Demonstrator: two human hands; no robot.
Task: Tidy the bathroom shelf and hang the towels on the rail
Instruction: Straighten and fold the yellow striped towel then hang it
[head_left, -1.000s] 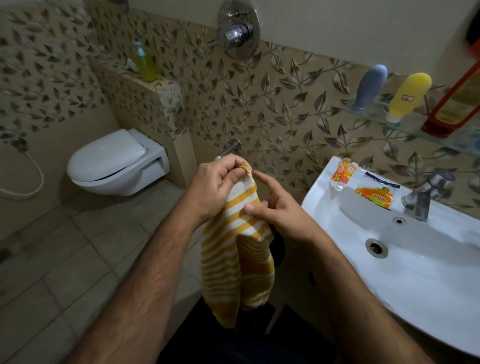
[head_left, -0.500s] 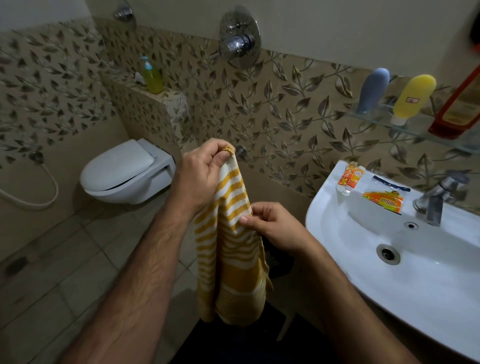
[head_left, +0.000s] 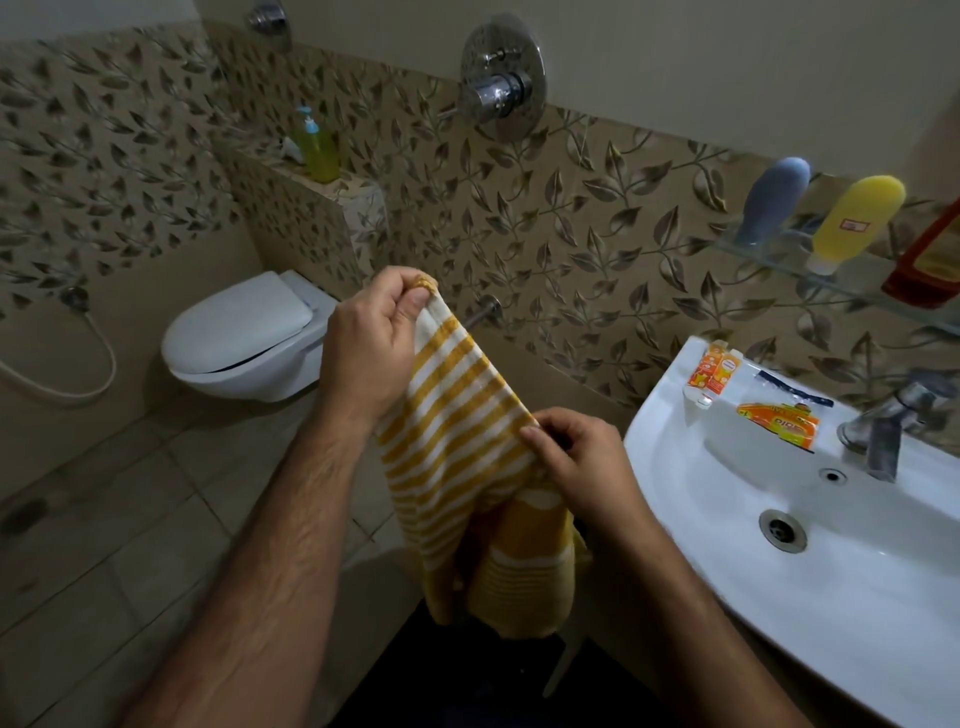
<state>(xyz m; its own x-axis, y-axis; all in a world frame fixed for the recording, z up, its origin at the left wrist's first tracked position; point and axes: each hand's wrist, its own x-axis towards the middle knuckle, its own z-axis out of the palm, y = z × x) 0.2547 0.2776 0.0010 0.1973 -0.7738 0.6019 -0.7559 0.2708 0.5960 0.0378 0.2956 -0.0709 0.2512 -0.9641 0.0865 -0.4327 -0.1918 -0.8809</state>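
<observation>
Nearest the camera, two bare forearms reach forward over the tiled floor. The right hand is lower and closer, its fingers curled and pinching the edge of a yellow-and-white striped towel partway down its length. The left hand is higher and a little farther out, fingers and thumb closed round the towel's top corner. The cloth stretches at a slant between the two grips, and the rest hangs bunched below the right hand, in the air just left of the washbasin.

The white washbasin sits to the right, with a drain in its bowl and a chrome tap at its back edge. On its rim, left of the tap, lie a small orange-and-white tube, an orange packet and a dark thin item too blurred to identify.

Beyond the hands, a white wall-hung toilet with its lid down stands at the left, a hose looping on the wall beside it. Above the basin a glass shelf carries a grey bottle, a yellow bottle and a red bottle cut by the frame edge. On the ledge behind the toilet stands a green pump bottle. A chrome mixer valve is fixed to the leaf-patterned wall.
</observation>
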